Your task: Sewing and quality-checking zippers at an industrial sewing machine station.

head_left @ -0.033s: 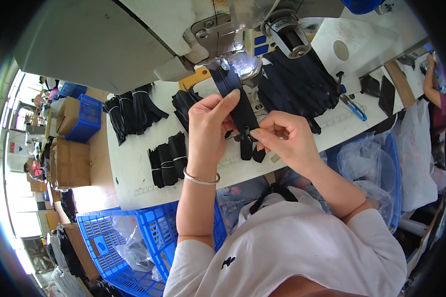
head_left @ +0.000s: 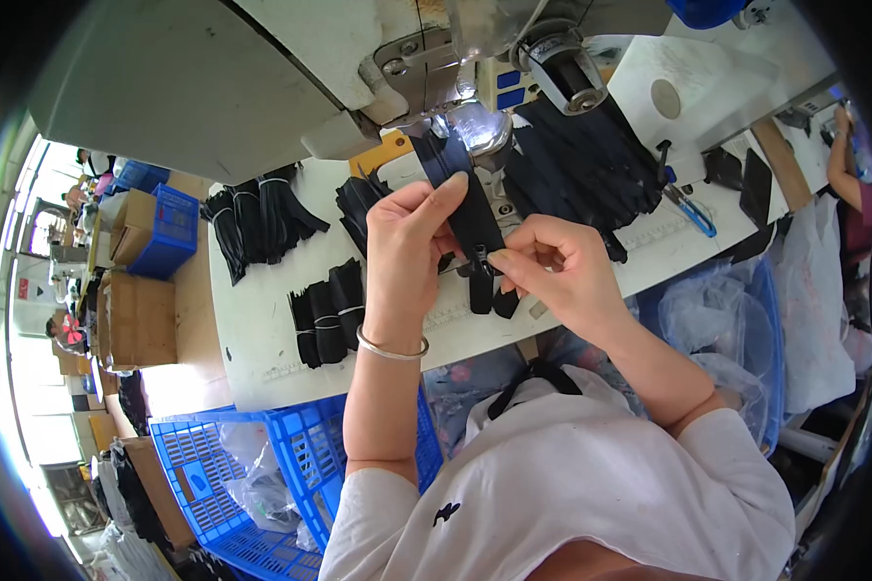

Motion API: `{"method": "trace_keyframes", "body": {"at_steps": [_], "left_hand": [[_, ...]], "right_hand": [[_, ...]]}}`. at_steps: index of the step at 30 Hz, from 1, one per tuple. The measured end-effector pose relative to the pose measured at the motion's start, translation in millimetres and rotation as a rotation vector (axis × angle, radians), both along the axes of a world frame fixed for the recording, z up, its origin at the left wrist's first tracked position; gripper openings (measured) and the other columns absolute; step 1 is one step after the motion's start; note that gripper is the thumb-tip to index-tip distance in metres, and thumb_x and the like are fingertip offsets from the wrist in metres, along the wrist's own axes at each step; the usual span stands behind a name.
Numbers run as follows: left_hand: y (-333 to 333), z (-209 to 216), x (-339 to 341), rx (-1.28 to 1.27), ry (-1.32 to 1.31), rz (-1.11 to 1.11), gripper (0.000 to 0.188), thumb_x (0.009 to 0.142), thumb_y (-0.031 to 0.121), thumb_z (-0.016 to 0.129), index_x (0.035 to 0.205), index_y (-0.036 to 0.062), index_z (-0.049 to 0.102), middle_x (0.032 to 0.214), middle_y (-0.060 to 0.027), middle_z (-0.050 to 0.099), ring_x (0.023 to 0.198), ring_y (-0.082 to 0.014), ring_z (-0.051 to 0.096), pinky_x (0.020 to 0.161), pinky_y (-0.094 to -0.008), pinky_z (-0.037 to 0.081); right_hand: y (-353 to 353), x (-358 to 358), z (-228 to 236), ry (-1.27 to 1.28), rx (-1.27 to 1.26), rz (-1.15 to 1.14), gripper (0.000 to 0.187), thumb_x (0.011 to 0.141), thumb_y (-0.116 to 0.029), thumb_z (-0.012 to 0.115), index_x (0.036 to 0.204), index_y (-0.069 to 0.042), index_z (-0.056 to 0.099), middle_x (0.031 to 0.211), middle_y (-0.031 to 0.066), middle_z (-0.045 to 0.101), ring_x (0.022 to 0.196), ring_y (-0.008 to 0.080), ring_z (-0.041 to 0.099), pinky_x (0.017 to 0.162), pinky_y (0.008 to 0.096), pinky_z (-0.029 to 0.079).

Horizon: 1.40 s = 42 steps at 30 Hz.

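A black zipper point(head_left: 477, 215) runs down toward me from under the sewing machine's head point(head_left: 426, 73). My left hand point(head_left: 409, 237) pinches its upper stretch, thumb on top. Lower down, the thumb and fingers of my right hand point(head_left: 560, 269) close on the zipper's edge beside the slider point(head_left: 481, 254). Two dark tape ends hang below the slider, over the table's near edge. The machine's lit metal parts hide the zipper's far end.
Tied bundles of black zippers point(head_left: 329, 310) lie left on the white table point(head_left: 252, 339), and a loose pile point(head_left: 581, 174) lies right. Blue-handled snips point(head_left: 693, 215) rest beyond it. Blue crates point(head_left: 281, 426) stand below; another person's arm point(head_left: 843, 160) shows far right.
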<state>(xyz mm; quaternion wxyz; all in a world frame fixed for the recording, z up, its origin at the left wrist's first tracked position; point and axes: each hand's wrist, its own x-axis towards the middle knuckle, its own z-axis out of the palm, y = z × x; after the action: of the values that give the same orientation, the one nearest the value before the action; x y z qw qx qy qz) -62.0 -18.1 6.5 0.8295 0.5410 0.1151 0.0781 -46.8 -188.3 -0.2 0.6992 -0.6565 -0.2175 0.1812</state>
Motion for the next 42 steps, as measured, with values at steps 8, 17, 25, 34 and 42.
{"method": "trace_keyframes", "body": {"at_steps": [8,17,25,34,42], "left_hand": [[6.5,9.6,10.4,0.049,-0.005,0.017,0.023,0.085,0.017,0.069,0.068,0.0039,0.062,0.063,-0.0037,0.063,0.047,-0.0069,0.054,0.042,-0.0188,0.039],[6.4,0.3,10.4,0.073,0.002,0.039,0.026,0.085,0.019,0.070,0.066,0.0039,0.062,0.060,-0.0019,0.061,0.047,-0.0062,0.053,0.042,-0.0180,0.038],[0.2,-7.1,-20.8,-0.225,0.030,-0.189,0.008,0.089,0.010,0.062,0.093,0.0035,0.059,0.082,-0.0037,0.063,0.065,-0.0099,0.061,0.054,-0.0239,0.052],[-11.6,-15.7,-20.5,-0.295,-0.097,-0.092,0.007,0.091,0.009,0.060,0.088,0.0030,0.059,0.081,-0.0044,0.063,0.066,-0.0099,0.059,0.055,-0.0240,0.048],[-3.4,-5.3,1.9,-0.123,-0.101,0.080,0.012,0.089,0.015,0.064,0.083,0.0055,0.059,0.068,0.0023,0.056,0.058,-0.0047,0.052,0.052,-0.0193,0.040]], "right_hand": [[7.3,8.3,5.8,0.012,0.005,0.024,0.014,0.087,-0.010,0.066,0.080,0.000,0.059,0.068,0.0019,0.061,0.061,0.0039,0.057,0.055,0.0186,0.044],[9.8,9.0,-0.8,0.064,0.029,0.017,0.014,0.087,-0.011,0.066,0.080,0.000,0.059,0.068,0.0013,0.060,0.062,0.0044,0.058,0.056,0.0191,0.046],[10.9,12.3,-4.4,0.005,0.018,-0.022,0.015,0.087,-0.011,0.066,0.079,0.001,0.061,0.069,0.0017,0.062,0.063,0.0049,0.059,0.056,0.0190,0.046],[11.3,16.4,-0.5,-0.032,-0.006,0.011,0.016,0.088,-0.013,0.065,0.080,0.001,0.062,0.066,0.0017,0.061,0.059,0.0042,0.056,0.054,0.0191,0.045],[29.3,37.4,16.5,-0.128,-0.007,-0.031,0.017,0.088,-0.012,0.065,0.080,0.002,0.062,0.064,0.0024,0.061,0.058,0.0049,0.057,0.053,0.0203,0.045]]}}
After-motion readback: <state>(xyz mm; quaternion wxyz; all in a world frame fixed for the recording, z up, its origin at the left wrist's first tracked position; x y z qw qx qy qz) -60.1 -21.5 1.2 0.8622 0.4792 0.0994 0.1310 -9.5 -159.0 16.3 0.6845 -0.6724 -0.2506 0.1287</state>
